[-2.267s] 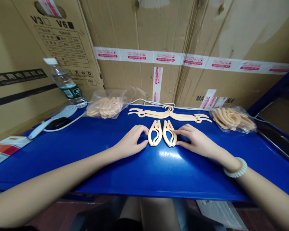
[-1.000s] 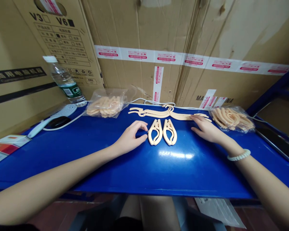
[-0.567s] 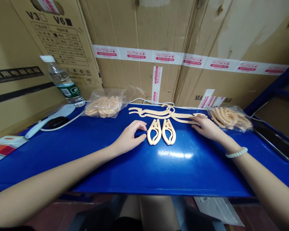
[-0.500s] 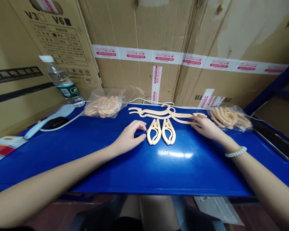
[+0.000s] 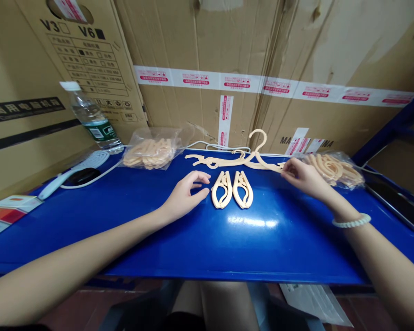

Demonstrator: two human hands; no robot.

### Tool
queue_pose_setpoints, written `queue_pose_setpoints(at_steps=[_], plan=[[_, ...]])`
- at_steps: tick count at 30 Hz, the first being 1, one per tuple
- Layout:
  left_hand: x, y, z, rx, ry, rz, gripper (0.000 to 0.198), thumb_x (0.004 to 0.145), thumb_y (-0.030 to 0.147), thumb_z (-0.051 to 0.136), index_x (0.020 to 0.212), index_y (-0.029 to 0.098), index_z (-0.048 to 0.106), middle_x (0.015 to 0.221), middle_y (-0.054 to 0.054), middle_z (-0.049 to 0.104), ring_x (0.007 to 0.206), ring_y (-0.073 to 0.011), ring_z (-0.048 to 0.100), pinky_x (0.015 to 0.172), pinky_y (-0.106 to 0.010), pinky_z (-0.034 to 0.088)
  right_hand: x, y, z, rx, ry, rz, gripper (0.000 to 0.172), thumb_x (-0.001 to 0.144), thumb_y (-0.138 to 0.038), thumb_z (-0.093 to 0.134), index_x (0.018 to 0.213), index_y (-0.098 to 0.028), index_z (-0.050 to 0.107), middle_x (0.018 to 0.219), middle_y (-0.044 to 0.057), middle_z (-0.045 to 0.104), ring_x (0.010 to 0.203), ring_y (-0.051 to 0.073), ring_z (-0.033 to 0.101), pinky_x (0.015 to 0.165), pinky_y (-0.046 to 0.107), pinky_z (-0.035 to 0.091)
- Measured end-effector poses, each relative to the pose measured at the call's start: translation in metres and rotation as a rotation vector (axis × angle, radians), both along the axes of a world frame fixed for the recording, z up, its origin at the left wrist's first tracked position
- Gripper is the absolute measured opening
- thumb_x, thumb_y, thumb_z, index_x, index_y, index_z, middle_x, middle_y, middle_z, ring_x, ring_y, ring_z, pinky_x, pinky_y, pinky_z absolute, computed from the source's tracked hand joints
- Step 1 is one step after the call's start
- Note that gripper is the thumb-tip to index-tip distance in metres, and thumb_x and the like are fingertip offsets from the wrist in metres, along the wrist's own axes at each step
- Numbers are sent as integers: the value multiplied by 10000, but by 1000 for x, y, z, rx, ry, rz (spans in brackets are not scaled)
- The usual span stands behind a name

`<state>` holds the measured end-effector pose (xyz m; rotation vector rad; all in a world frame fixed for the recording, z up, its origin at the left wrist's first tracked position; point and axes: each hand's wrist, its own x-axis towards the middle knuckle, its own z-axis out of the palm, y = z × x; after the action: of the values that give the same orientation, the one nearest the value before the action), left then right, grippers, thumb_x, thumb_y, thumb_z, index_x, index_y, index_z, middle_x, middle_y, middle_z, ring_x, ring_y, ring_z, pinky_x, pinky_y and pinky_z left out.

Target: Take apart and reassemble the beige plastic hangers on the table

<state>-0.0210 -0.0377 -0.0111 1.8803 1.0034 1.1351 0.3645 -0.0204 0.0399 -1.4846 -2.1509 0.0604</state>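
Note:
My right hand (image 5: 303,179) pinches the right arm end of an unfolded cream clothes hanger (image 5: 268,164), whose hook stands up toward the cardboard. A second unfolded hanger (image 5: 224,162) lies flat behind and beneath it, partly covered. Just in front of them, two folded hangers (image 5: 222,191) rest side by side on the blue table (image 5: 193,248). My left hand (image 5: 184,193) hovers to the left of the folded pair, fingers curved and apart, holding nothing.
Clear bags of folded hangers lie at left (image 5: 152,151) and right (image 5: 334,170). A water bottle (image 5: 93,117), hairbrush (image 5: 79,168) and small box (image 5: 10,214) occupy the left side. A phone (image 5: 396,204) lies far right. Cardboard boxes (image 5: 200,105) stand along the back.
My right hand has raised the front hanger and shifted slightly right, so its hook now points up instead of lying flat. My left hand has stayed nearly still.

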Motion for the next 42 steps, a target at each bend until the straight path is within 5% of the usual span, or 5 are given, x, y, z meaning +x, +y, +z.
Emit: queue_pose_setpoints(at_steps=[7,14,23,34,42], plan=[[-1,7,-2,-185,-101,36,375,869,374,628,1187,182,573,1307,-135,635,1184,-255,639,1069,-488,485,-2,-16,27,-103,270,92,498,840,-639,677,1067,-198,631,860,96,735,785,263,709,709,392,586],[2,8,-2,-226,-274,42,612,926,338,571,1468,238,304,1466,-166,493,1091,-205,692,1014,-422,538,-20,-25,28,-253,267,190,416,856,-589,693,966,-188,691,852,71,721,739,220,673,644,328,553],[2,-9,10,58,44,-69,447,1003,339,450,1425,202,499,974,-43,684,637,-118,561,666,-272,491,-34,-29,16,-262,139,277,358,928,-523,622,997,-182,702,831,63,723,723,213,670,608,300,521],[2,-10,12,49,129,22,303,932,377,590,1158,200,686,1039,-47,728,870,-188,666,815,-294,518,-48,-35,15,186,-266,332,284,1011,-284,469,1095,-195,725,928,111,728,864,276,611,773,414,504],[2,-12,12,19,126,45,302,931,394,575,1135,198,684,955,-28,719,736,-158,630,689,-263,501,-59,-51,13,442,-692,-45,336,981,-118,420,1150,-222,691,1045,68,759,602,184,606,516,338,347]])
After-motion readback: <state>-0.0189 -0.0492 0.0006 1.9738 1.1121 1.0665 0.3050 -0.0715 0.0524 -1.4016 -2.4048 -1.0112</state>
